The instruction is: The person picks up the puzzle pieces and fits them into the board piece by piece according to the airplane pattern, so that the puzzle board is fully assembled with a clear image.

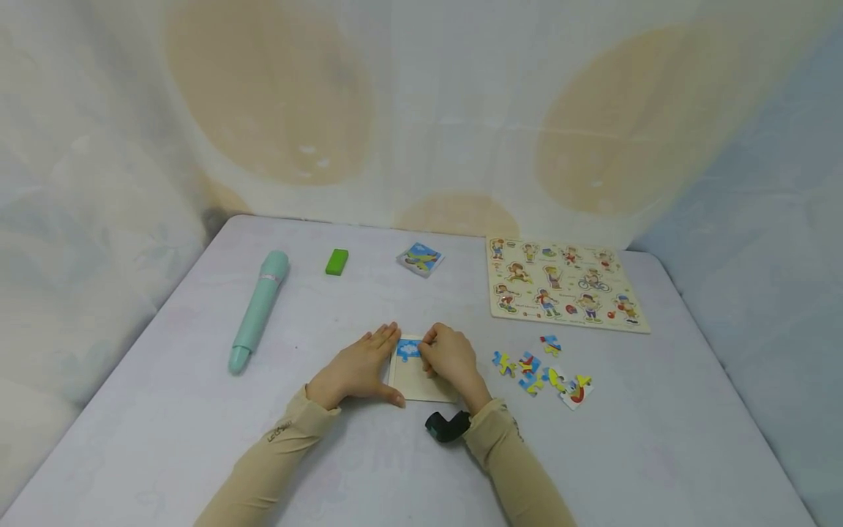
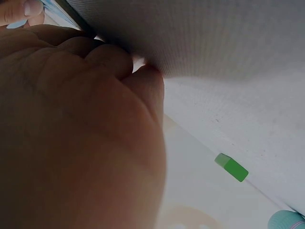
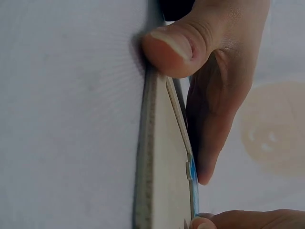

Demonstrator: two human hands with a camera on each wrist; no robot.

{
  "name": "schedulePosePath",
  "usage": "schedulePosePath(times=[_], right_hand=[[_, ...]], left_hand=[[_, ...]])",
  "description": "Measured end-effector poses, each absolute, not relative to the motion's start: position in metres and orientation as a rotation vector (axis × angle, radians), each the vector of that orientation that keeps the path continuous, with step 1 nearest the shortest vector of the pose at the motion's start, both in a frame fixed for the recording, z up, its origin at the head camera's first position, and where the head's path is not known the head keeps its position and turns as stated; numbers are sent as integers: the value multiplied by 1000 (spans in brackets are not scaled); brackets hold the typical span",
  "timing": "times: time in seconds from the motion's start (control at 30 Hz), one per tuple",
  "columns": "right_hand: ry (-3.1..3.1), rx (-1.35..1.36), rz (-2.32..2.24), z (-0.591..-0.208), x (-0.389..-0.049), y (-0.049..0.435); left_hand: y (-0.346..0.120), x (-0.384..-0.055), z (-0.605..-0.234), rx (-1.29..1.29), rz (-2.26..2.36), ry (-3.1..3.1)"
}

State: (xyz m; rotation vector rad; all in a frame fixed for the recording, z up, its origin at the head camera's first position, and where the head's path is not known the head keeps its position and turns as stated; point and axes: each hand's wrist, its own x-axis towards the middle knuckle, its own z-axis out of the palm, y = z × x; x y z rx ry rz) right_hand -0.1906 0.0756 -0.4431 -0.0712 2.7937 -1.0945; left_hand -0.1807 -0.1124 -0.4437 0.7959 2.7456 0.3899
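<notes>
A small wooden puzzle tray lies on the table between the two hands. Blue-and-white puzzle pieces sit in its upper left corner. My left hand rests along the tray's left side, its fingers straight and the thumb spread toward the near edge. In the right wrist view, that thumb presses at the tray's corner. With curled fingers, my right hand pinches a puzzle piece, mostly hidden, over the tray's upper right. Several loose puzzle pieces lie to the right of this hand.
A wooden picture board lies at the back right. Farther back are a small square picture and a green block. At left lies a mint-green tube-shaped object. A black device sits at my right wrist.
</notes>
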Motion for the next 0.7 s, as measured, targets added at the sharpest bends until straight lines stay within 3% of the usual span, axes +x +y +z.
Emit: schedulePosePath(times=[0.33,0.7], right_hand=[[2470,-147,-1401,-446,-198,91],[2448,-176,-1456,-438,-211,163]], left_hand=[[-112,-179,-442,779,416,2742],[-112,-179,-444,778,408,2750]])
